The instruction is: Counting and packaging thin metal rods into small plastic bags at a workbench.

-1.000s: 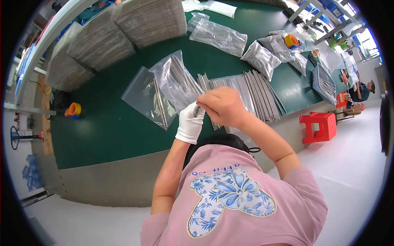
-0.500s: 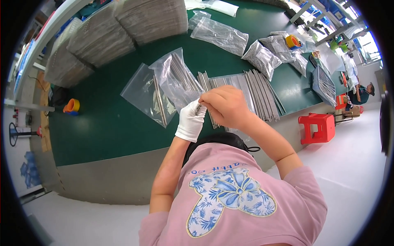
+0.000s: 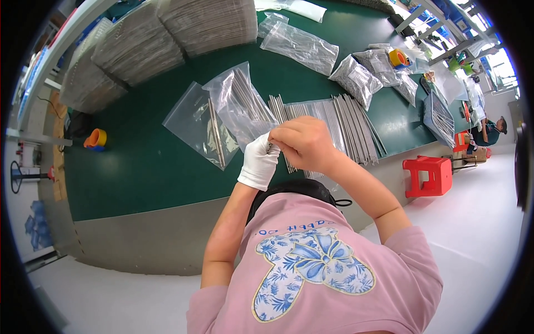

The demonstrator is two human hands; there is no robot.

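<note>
My left hand (image 3: 258, 162), in a white glove, is closed around the near end of a clear plastic bag of thin metal rods (image 3: 243, 100). Bare fingers of my right hand (image 3: 303, 143) pinch at the same end, touching the glove; exactly what they grip is hidden. Left of this bag lies a flat clear bag (image 3: 192, 123) with a few rods (image 3: 216, 133) on it or in it. Partly behind my right hand, a row of loose metal rods (image 3: 356, 131) rests on the green table, with more rods (image 3: 277, 109) beside the bag.
Wrapped stacks (image 3: 208, 25) stand at the back left. An orange tape roll (image 3: 96, 139) sits near the left edge. Filled bags (image 3: 356, 80), an empty-looking clear bag (image 3: 300, 47) and a blue tray (image 3: 439, 119) lie farther off. A red stool (image 3: 427, 175) stands at right; another person (image 3: 489, 129) is beyond.
My hands stay together at the bag's near end, with only a very slight shift of the fingers. The whole view has moved a little.
</note>
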